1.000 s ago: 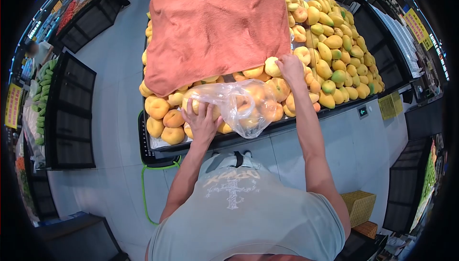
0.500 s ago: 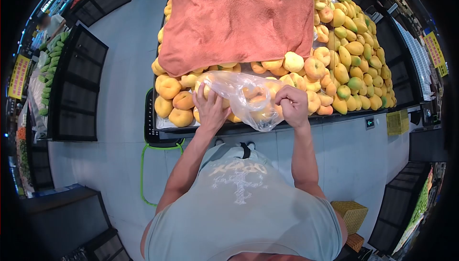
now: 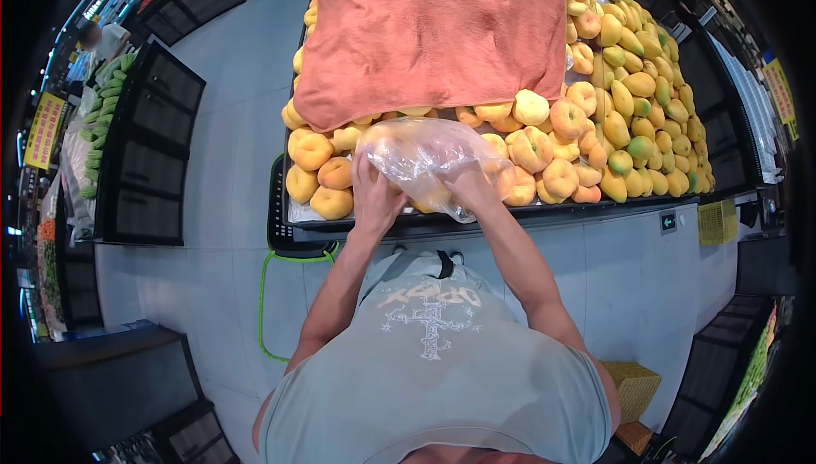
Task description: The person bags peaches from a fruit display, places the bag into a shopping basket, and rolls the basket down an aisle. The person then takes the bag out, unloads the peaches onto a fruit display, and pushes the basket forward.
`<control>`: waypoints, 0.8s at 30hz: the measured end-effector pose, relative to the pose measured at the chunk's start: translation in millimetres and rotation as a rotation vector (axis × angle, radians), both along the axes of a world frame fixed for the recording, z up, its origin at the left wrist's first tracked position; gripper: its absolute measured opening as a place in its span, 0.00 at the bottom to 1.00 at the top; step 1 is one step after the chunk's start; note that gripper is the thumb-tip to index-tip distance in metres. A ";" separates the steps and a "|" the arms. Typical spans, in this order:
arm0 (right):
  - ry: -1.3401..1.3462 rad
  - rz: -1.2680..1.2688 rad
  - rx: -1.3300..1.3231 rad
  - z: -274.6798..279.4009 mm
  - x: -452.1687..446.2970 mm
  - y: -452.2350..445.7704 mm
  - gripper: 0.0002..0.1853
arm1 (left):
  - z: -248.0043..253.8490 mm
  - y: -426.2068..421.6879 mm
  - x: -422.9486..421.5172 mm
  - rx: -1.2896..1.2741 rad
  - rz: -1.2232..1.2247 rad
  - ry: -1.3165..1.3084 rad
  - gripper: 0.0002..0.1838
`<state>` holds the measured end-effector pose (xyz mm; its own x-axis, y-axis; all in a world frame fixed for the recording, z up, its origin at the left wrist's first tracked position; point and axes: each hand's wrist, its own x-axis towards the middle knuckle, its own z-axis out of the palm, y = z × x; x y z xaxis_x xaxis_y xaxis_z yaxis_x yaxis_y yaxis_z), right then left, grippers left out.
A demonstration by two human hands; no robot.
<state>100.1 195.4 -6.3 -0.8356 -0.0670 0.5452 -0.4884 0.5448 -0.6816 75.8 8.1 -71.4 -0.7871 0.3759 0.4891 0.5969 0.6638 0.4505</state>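
Observation:
A clear plastic bag [image 3: 414, 161] lies over yellow peaches at the front edge of the fruit stand, with some fruit showing through it. My left hand [image 3: 374, 196] is closed on the bag's left side. My right hand [image 3: 466, 177] reaches inside the bag from the right; the plastic covers its fingers, so what they hold is hidden. Flat yellow-orange peaches [image 3: 530, 149] lie to the right of the bag, and more peaches [image 3: 331, 201] lie to its left. Behind the bag a red-orange cloth [image 3: 433, 35] covers the middle of the pile.
Mangoes [image 3: 642, 116] fill the stand's right side. A black basket [image 3: 279, 209] with a green handle [image 3: 263, 311] is at the stand's front left corner. Yellow baskets [image 3: 633, 387] are on the floor at the right. A person [image 3: 109, 39] stands behind green vegetables [image 3: 106, 116].
My right hand has left the peaches near the cloth, moved back towards me and gone into the bag. My left hand has stayed at the bag. The view has shifted.

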 end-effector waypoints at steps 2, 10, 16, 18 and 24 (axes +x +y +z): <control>-0.223 0.002 0.070 -9.6 -14.7 0.7 0.18 | -1.7 -1.3 -0.4 0.016 -0.004 0.007 0.44; -0.350 -0.162 0.577 -17.5 -19.0 -9.2 0.21 | -3.2 5.5 -11.0 0.043 -0.073 0.067 0.42; -0.177 -0.060 0.503 -3.2 -29.1 -34.3 0.19 | 3.6 -8.6 -11.2 0.059 -0.070 0.050 0.41; -0.227 -0.075 0.486 -11.0 -36.5 -36.5 0.19 | 1.3 -9.7 -12.1 0.060 -0.076 0.029 0.41; -0.412 -0.016 0.489 -4.2 -36.2 -39.0 0.23 | 8.9 -16.3 -13.9 0.079 -0.121 -0.051 0.40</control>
<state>63.8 156.4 -10.5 -0.9731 -0.2127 0.0882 -0.2286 0.8453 -0.4830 61.9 -8.1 -62.5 -0.7629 0.4314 0.4815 0.6455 0.5498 0.5302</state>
